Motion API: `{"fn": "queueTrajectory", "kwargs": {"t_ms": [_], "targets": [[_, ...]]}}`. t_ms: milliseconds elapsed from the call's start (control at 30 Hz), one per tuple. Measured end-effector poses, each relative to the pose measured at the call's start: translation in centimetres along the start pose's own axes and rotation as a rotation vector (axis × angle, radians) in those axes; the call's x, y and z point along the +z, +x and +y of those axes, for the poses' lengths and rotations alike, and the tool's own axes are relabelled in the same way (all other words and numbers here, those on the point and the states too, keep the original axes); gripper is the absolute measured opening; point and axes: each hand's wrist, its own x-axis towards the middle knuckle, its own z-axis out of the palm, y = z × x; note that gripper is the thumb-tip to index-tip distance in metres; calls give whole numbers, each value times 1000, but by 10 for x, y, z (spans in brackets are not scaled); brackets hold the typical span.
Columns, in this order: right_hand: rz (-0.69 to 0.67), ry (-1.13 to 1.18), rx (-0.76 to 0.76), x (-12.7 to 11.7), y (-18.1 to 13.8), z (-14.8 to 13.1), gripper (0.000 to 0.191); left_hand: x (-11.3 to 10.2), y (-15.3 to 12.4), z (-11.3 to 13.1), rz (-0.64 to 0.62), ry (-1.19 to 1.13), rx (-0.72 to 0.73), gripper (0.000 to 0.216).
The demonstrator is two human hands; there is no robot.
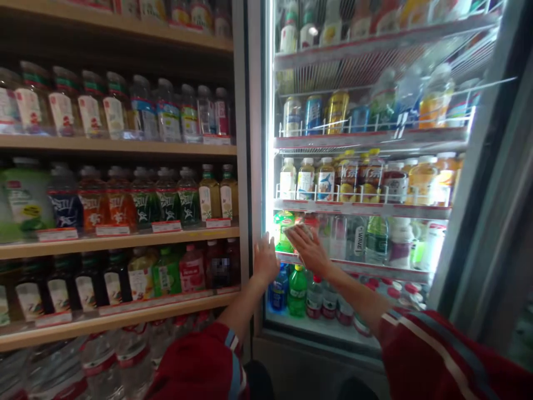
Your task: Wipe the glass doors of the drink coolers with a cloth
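My left hand [266, 259] is raised at the left edge of the lit drinks cooler, its fingers stretched upward and touching or close to the door frame [257, 189]. To its right, my right hand [310, 250] lies flat with fingers extended toward the upper left, against the cooler's glass door. A small pale patch that looks like a cloth [300, 227] shows under its fingers, mostly hidden. Behind the glass near my right hand stand a green-labelled bottle [283, 223] and a clear bottle [338, 236]. A green soda bottle [297, 293] stands on the shelf below.
Wooden shelves [125, 143] full of bottled drinks stand on the left. Large water bottles [97, 358] fill the space under them. Inside the cooler, wire-fronted shelves [366, 139] hold cans and bottles. The cooler's right frame [478, 222] runs down the right side.
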Motion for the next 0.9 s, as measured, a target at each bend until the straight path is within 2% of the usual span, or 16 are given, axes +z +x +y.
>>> {"fn": "queueTrajectory", "kwargs": {"t_ms": [67, 167, 233, 300, 433, 567, 667, 767, 900], "targets": [[28, 9, 51, 2, 6, 0, 68, -5, 2, 6, 22, -32, 24, 59], [94, 43, 105, 4, 16, 4, 66, -8, 8, 23, 80, -107, 138, 53], [134, 89, 78, 2, 18, 9, 66, -5, 12, 35, 115, -177, 175, 52], [160, 145, 7, -3, 15, 16, 70, 3, 17, 46, 145, -223, 135, 50], [163, 166, -130, -15, 4, 47, 72, 18, 26, 63, 274, -133, 70, 45], [220, 25, -33, -15, -5, 83, 61, 27, 40, 75, 386, 5, 147, 51], [242, -64, -11, -9, -8, 95, 53, 31, 53, 74, 411, 84, 258, 46], [250, -132, -25, -7, -10, 95, 45, 34, 63, 61, 444, 120, 306, 43], [284, -194, -39, -9, -8, 91, 40, 33, 69, 41, 466, 84, 194, 48]]}}
